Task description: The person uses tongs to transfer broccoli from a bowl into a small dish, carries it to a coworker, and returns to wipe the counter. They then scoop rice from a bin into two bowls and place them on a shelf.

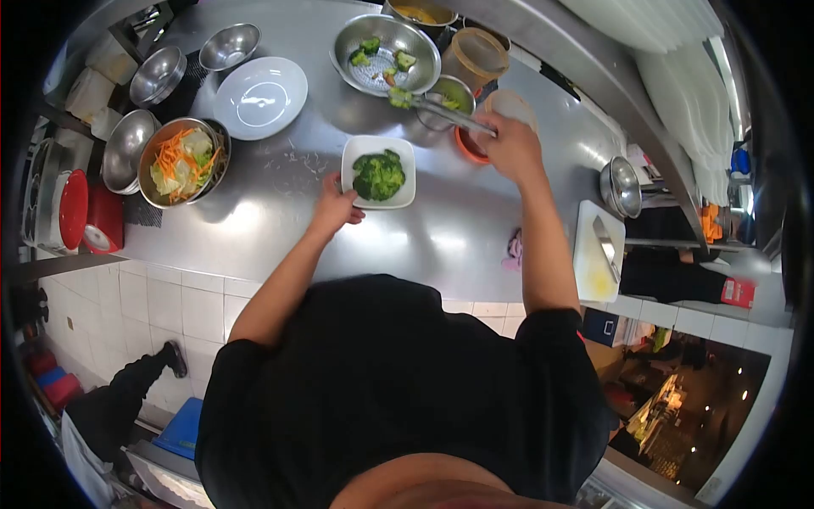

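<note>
A square white bowl (348, 149) full of broccoli (378, 176) is on the steel counter, and my left hand (336, 204) grips its left edge. Metal tongs (449, 113) are in my right hand (511, 146), whose fingers are wrapped round them. At the tongs' tips is a broccoli piece (401, 97), by the lower rim of a perforated metal bowl (342, 51). Inside that bowl lie several more pieces. A small metal bowl (458, 90) with something green in it stands below the tongs' far end, partly hidden.
A white plate (260, 97) lies left, near metal bowls (231, 47) and a bowl of shredded carrot and lettuce (176, 165). A knife (606, 246) rests on a white cutting board (585, 263) at right. A person's leg (136, 377) shows lower left.
</note>
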